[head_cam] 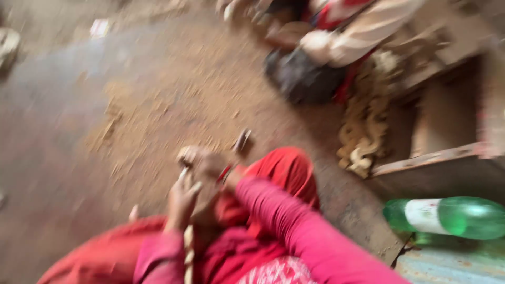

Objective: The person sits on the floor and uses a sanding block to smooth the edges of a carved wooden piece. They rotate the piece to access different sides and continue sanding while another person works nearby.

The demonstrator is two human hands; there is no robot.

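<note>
The picture is heavily motion-blurred. My left hand point(181, 202) and my right hand point(202, 163) meet close together over my lap, both in pink sleeves above red cloth. A pale, carved wooden strip point(188, 251) runs down from under my left hand, whose fingers seem curled around it. My right hand rests just above, fingers bent; a small dark tool-like thing point(242, 141) shows just past it. Whether my right hand grips anything is lost in the blur.
Sawdust covers the brown floor point(131, 105). A pile of pale carved wooden pieces point(365, 126) lies at the right beside wooden boards point(436, 155). A green plastic bottle point(452, 215) lies on its side lower right. Another person's clothing and a dark bundle point(302, 79) sit at top.
</note>
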